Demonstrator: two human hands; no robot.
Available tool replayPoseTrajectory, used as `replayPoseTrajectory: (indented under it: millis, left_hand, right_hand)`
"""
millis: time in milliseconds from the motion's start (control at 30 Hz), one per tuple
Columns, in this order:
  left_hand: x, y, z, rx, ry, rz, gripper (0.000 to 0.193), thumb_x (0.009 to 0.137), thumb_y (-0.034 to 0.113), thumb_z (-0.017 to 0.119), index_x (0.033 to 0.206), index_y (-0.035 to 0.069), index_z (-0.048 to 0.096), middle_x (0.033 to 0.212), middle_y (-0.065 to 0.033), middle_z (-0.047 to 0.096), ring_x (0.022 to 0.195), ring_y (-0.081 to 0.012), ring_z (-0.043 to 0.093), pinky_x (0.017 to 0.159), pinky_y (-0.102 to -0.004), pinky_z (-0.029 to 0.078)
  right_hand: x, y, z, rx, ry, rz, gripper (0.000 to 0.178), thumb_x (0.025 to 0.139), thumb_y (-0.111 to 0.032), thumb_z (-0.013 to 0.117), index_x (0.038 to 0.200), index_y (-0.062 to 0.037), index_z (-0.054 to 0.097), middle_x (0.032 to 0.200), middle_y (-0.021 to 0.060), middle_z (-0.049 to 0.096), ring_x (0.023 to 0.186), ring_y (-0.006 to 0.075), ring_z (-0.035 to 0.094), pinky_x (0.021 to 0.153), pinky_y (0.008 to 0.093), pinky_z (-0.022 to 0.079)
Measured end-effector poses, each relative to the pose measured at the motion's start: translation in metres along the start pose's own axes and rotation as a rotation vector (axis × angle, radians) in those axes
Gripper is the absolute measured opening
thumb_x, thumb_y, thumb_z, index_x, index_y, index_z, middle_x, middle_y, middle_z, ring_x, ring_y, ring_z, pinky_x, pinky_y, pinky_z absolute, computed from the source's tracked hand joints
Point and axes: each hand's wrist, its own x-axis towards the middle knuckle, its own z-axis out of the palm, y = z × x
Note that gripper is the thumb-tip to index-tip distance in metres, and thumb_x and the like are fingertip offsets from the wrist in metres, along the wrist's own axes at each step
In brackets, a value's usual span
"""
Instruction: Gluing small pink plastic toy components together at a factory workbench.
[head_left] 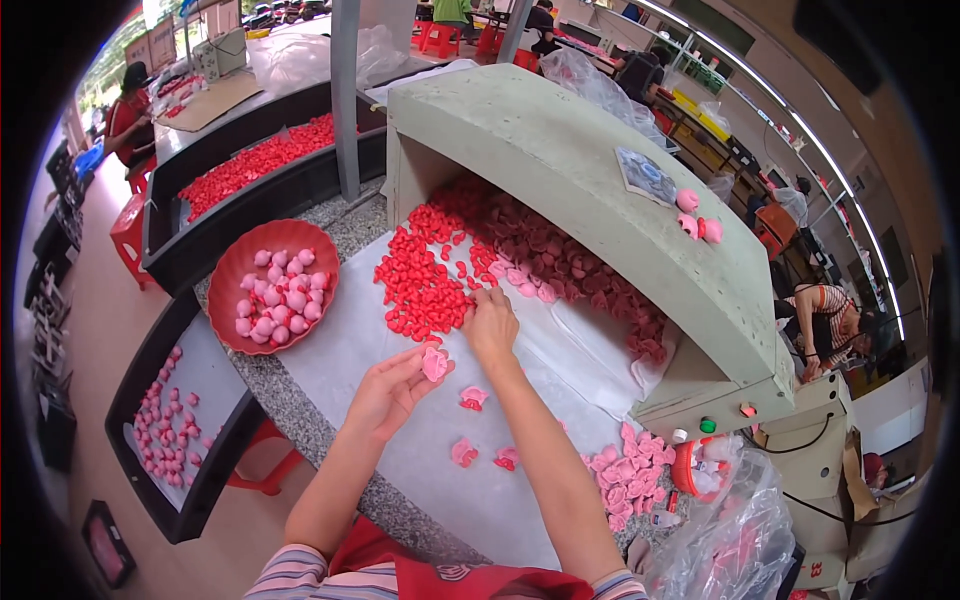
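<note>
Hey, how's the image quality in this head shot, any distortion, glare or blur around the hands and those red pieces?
Head view: strong fisheye bending, black corners, the grey hood curves toward the rim. Light is even and soft; the red pieces under the hood sit in shade. The left hand holding a pink piece and the right hand look sharp; mild sheen on the white sheet.
</note>
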Motion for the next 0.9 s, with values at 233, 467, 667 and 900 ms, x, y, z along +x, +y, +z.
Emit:
replayPoseTrajectory:
  millis: [233,467,667,900]
  left_hand:
    - [-0.006,-0.020,0.011,0.125,-0.162,0.080,0.046,0.082,0.002,0.056,0.124,-0.004,0.041,0.117,-0.0172,0.052,0.108,-0.0277,0.052,0.091,-0.0295,0.044]
    - [-0.025,-0.019,0.010,0.424,-0.120,0.170,0.053,0.076,-0.008,0.059,0.125,-0.005,0.041,0.112,-0.0117,0.053,0.099,-0.0178,0.055,0.086,-0.0292,0.046]
    - [-0.035,-0.031,0.033,0.623,-0.352,0.346,0.053,0.074,-0.011,0.059,0.124,0.000,0.044,0.107,-0.0088,0.050,0.094,-0.0147,0.055,0.083,-0.0266,0.049]
    - [-0.042,-0.035,0.039,0.667,-0.352,0.302,0.039,0.075,-0.006,0.061,0.113,0.000,0.056,0.097,-0.0076,0.056,0.074,-0.0092,0.057,0.057,-0.0195,0.048]
  right_hand:
    - [-0.007,0.009,-0.017,0.203,0.002,-0.145,0.019,0.067,-0.006,0.060,0.086,-0.0076,0.058,0.082,0.0093,0.058,0.075,0.0259,0.058,0.065,0.0377,0.047]
    - [-0.066,-0.023,-0.137,0.813,-0.173,0.201,0.021,0.074,-0.003,0.064,0.094,-0.0019,0.064,0.079,0.0049,0.058,0.065,0.0076,0.051,0.058,0.0195,0.041]
    - [-0.113,-0.035,-0.193,0.724,-0.081,-0.049,0.024,0.073,0.001,0.066,0.097,-0.0001,0.063,0.085,0.0084,0.059,0.065,0.0102,0.053,0.059,0.0207,0.044]
    - [-0.120,-0.034,-0.218,0.583,-0.047,-0.141,0.029,0.069,0.002,0.068,0.097,-0.0009,0.062,0.088,0.0113,0.059,0.069,0.0145,0.058,0.058,0.0231,0.047]
